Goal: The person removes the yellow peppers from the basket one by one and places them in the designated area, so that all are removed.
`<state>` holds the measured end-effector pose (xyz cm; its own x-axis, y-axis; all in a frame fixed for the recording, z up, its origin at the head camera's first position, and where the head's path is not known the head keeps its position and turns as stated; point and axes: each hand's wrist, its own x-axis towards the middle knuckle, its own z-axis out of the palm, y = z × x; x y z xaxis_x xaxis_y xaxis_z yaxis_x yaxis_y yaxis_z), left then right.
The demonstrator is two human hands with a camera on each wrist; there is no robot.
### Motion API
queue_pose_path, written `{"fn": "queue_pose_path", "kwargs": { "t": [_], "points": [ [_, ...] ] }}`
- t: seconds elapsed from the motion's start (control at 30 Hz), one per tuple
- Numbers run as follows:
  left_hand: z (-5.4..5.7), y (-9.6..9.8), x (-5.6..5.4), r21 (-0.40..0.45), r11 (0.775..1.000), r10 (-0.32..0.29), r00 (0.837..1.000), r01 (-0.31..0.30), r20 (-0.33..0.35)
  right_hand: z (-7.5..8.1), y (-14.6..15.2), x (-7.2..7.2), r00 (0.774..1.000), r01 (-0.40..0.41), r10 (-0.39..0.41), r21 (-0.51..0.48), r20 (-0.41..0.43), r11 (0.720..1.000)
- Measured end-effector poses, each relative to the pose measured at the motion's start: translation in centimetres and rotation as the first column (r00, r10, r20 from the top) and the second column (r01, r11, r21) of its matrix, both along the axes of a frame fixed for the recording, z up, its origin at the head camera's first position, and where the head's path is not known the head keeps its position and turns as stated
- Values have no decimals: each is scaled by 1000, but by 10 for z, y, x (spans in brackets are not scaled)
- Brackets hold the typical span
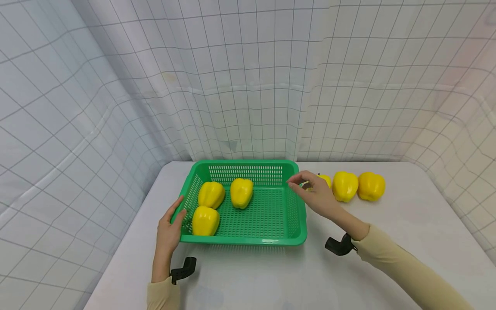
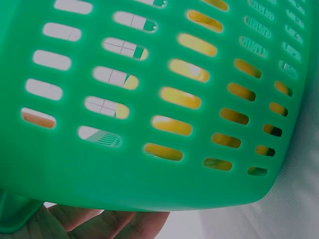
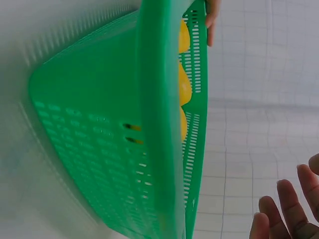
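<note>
A green plastic basket (image 1: 255, 240) with slotted walls stands on the table, holding three yellow bell peppers: one in the middle (image 1: 242, 193), another pepper (image 1: 211, 195) left of it, and a third pepper (image 1: 206, 221) at the front left. My left hand (image 1: 169, 228) grips the basket's left rim, and in the left wrist view its fingers (image 2: 107, 224) show past the edge of the wall. Above the right rim is my right hand (image 1: 317, 196), holding nothing, its fingers loosely bent and apart from the thumb. In the right wrist view those fingers (image 3: 291, 209) are spread beside the basket.
Right of the basket, two yellow bell peppers (image 1: 345, 186) (image 1: 371, 186) sit side by side at the back of the white table (image 1: 410, 241). A further pepper (image 1: 324, 178) is partly hidden behind my right hand. White gridded curtains (image 1: 248, 86) enclose the table's back and sides.
</note>
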<state>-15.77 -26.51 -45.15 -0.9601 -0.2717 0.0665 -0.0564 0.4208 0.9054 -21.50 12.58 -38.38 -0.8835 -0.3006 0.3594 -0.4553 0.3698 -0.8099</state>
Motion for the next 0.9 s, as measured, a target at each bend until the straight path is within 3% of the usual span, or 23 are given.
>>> {"fn": "queue_pose_path", "kwargs": {
  "t": [0.23, 0.5, 0.67, 0.9],
  "points": [
    [-2, 0, 0, -2, 1000, -1, 1000, 1, -6, 5, -28, -7, 989, -145, 145, 71, 8, 987],
    [-2, -1, 0, 0, 1000, 2, 1000, -2, -10, 3, -57, -21, 973, -224, 211, 169, 93, 960],
    [-2, 0, 0, -1, 1000, -3, 1000, 3, -7, 2, -70, -31, 954, -293, 267, 239, 136, 926],
    [-1, 0, -1, -5, 1000, -2, 1000, 2, -10, -8, -88, -48, 938, -339, 280, 369, 204, 865]
  ]
}}
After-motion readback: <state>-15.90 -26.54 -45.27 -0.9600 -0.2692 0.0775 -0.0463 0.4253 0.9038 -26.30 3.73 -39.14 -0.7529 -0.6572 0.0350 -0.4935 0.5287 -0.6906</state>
